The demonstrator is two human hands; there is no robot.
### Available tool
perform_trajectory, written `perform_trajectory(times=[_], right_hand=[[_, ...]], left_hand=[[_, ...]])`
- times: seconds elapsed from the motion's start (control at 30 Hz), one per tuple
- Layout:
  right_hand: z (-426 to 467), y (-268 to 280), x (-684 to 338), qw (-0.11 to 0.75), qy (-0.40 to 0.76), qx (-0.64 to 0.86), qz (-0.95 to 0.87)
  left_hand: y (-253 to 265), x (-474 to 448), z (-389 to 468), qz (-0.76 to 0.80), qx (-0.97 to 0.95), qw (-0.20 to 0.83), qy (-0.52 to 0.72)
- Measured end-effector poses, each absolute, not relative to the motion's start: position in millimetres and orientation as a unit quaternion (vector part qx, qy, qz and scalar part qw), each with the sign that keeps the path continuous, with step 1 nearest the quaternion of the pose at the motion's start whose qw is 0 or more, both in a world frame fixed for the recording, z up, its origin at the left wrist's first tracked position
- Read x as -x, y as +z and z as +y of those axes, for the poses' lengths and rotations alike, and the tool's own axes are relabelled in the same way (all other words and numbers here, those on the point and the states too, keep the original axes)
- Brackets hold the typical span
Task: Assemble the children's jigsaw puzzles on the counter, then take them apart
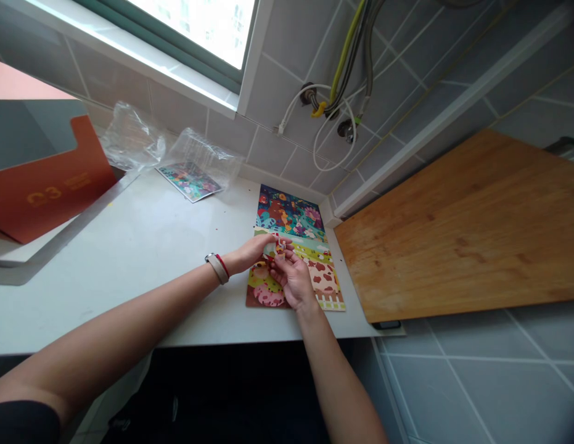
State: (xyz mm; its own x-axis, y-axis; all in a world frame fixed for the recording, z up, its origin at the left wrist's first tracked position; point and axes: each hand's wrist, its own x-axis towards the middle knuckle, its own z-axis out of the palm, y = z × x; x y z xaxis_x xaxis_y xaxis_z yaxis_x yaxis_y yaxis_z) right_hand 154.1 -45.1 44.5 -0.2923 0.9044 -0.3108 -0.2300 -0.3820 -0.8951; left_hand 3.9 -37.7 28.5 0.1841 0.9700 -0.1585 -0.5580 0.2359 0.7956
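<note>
My left hand (pixel 250 251) and my right hand (pixel 296 282) meet above a farm picture puzzle (pixel 324 279) on the white counter. Between their fingertips is a small colourful puzzle piece (pixel 280 246) with red, white and yellow parts. The fingers of both hands are closed around it; whether there is more than one piece I cannot tell. The farm picture shows a spotted cow, a pink pig and a white fence, and my hands cover its middle. Just behind it lies a dark forest picture (pixel 291 211) with animals and plants.
A small picture card (pixel 192 180) lies farther back beside crumpled clear plastic bags (pixel 134 139). An orange box (pixel 46 185) stands at the left of the counter (pixel 143 246). On the right leans a large wooden board (pixel 462 234). Cables and hoses (pixel 351 61) hang on the tiled wall.
</note>
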Motion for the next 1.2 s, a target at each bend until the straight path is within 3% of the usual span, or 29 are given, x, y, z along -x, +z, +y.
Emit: perform_trajectory(times=[0.17,0.5,0.73,0.93,1.2], right_hand=[[-43.6,38.9,-153.3,0.416,0.694,0.454,-0.373],[-50.0,39.8,-156.5,0.375,0.729,0.441,-0.366],[-43.9,35.4,-157.3,0.346,0.661,0.439,-0.501],[-29.8,21.8,-154.5,0.372,0.569,0.460,-0.570],[-22.2,10.5,-142.2,0.304,0.546,0.502,-0.597]], left_hand=[[33.7,-4.4,-39.0,0.360,-0.334,0.657,0.572],[37.0,8.1,-32.7,0.347,-0.190,0.668,0.630],[37.4,11.0,-30.8,0.352,-0.163,0.649,0.654],[37.6,13.2,-30.3,0.355,-0.148,0.645,0.660],[37.4,12.5,-27.3,0.350,-0.126,0.636,0.676]])
